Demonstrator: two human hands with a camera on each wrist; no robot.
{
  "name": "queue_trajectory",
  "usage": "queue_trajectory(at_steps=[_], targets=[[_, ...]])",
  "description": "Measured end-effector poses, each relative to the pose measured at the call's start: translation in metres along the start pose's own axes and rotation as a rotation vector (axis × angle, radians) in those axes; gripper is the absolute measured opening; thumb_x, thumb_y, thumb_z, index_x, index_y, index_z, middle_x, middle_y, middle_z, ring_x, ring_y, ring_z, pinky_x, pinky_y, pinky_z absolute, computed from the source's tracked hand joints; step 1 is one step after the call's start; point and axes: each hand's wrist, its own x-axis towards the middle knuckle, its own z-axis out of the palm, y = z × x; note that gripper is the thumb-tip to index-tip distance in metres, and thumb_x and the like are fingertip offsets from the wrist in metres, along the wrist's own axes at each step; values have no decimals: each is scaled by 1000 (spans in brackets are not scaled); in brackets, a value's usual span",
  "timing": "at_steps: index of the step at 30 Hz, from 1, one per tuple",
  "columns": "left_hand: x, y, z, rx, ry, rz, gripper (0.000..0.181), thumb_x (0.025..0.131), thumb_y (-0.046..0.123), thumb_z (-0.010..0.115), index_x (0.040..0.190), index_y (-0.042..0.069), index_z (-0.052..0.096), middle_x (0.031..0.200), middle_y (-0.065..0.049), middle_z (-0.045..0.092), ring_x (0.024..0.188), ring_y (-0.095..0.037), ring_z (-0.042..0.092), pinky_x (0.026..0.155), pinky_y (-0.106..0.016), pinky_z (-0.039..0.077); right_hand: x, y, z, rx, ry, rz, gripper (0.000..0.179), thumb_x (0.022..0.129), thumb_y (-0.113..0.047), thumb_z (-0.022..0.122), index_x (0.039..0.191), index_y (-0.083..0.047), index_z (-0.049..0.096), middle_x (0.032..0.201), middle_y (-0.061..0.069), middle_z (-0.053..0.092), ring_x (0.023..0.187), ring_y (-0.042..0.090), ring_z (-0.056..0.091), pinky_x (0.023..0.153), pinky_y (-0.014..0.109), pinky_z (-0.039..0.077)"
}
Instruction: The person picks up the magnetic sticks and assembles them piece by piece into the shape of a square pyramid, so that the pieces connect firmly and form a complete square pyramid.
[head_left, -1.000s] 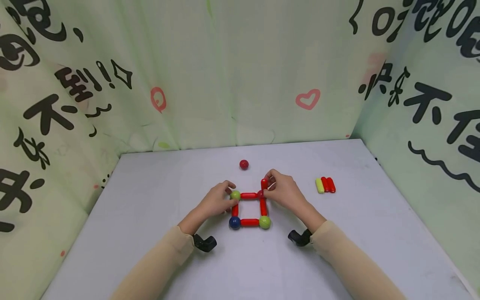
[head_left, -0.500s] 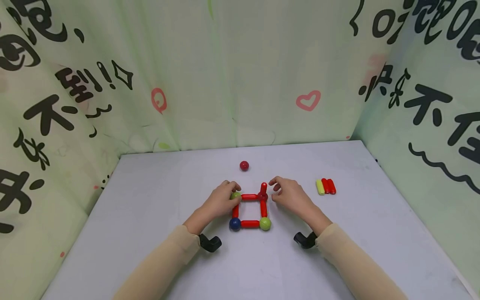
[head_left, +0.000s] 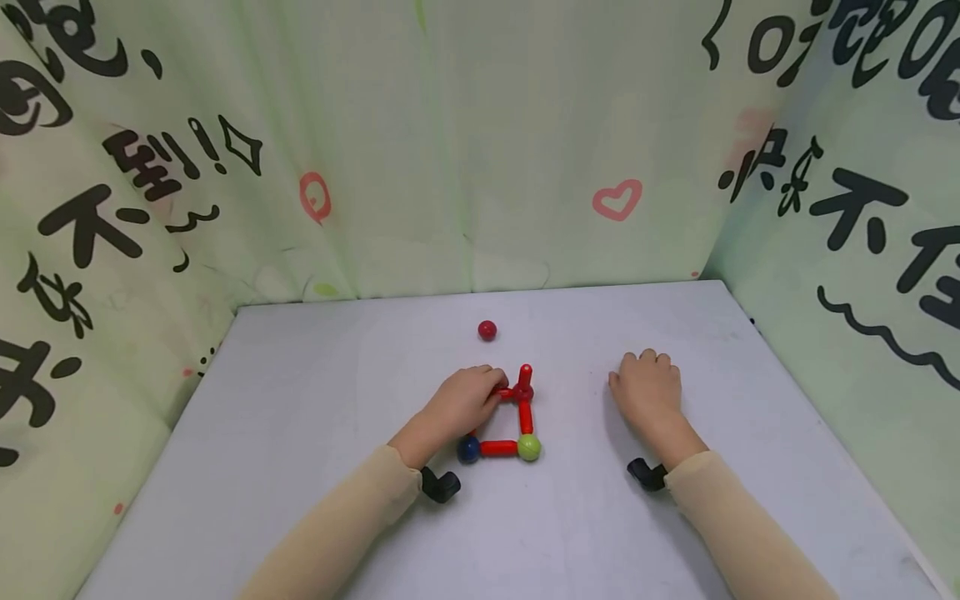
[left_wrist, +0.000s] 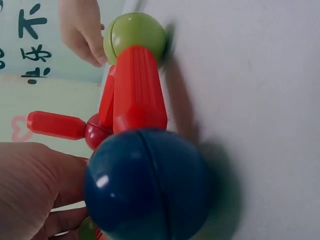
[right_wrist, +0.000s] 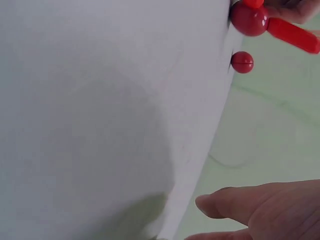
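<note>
Gripping the ball-and-rod square (head_left: 498, 448) by its far-left corner with the left hand (head_left: 463, 400). Just rightward, on to the upright red rod (head_left: 526, 375), nearer this hand. Well right of the square with the right hand (head_left: 649, 393); can't tell if holding anything.

I see a curtained booth (head_left: 480, 242): pale green drapes (head_left: 390, 150) bearing black Chinese characters (head_left: 84, 240), left and upper right of frame, enclose a white desk (head_left: 570, 533); home or studio, I can't tell.
</note>
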Motion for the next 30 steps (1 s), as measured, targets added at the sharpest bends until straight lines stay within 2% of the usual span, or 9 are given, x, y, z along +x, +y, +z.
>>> queue_trajectory(at_steps=[6, 9, 11, 15, 18, 26, 30], targets=[[-3, -3, -4, -52, 0, -73, 20, 98, 16, 72, 117, 13, 72, 99, 0, 70, 82, -13, 59, 79, -25, 55, -2, 6, 3, 68, -12, -28, 19, 96, -10, 61, 103, 8, 61, 96, 32, 57, 89, 49, 58, 75, 57, 47], [-4, -7, -7, -89, 4, -117, 19, 97, 16, 73, 116, 12, 72, 97, 0, 69, 80, -14, 58, 74, -24, 54, 0, 5, 4, 136, -52, -38, 15, 94, -1, 57, 106, 6, 58, 93, 30, 58, 80, 45, 59, 70, 52, 49], [-4, -9, -9, -117, 8, -149, 18, 96, 14, 74, 114, 11, 72, 95, -1, 69, 78, -15, 58, 70, -24, 53, 1, 4, 3, 174, -91, -40, 19, 91, 3, 55, 109, 8, 58, 93, 29, 60, 79, 42, 60, 68, 49, 51], [-6, -12, -13, -169, 1, -220, 18, 95, 13, 75, 112, 9, 71, 92, -3, 69, 74, -16, 59, 64, -24, 52, 4, 0, 1, 196, -185, -29, 28, 89, -1, 61, 114, 9, 64, 99, 26, 66, 87, 37, 62, 71, 46, 55], [-8, -13, -17, -214, -14, -274, 23, 94, 14, 75, 116, 9, 69, 90, -4, 68, 72, -17, 60, 63, -25, 53, 5, -5, 0, 211, -220, -30, 27, 88, -7, 66, 112, 5, 70, 103, 22, 70, 90, 33, 64, 73, 45, 56], [-11, -15, -20, -276, -93, -371, 47, 92, 17, 75, 134, 9, 57, 80, -6, 62, 65, -19, 57, 58, -27, 50, 5, -29, -4, 400, -178, -63, 19, 87, -11, 72, 104, -3, 67, 98, 13, 68, 85, 26, 61, 73, 38, 55], [-12, -16, -19, -277, -131, -401, 56, 90, 21, 75, 141, 9, 52, 86, -9, 63, 67, -19, 56, 57, -27, 48, 4, -43, -11, 476, -134, -100, 18, 87, -12, 74, 102, -6, 65, 97, 10, 71, 87, 24, 66, 74, 37, 58]])
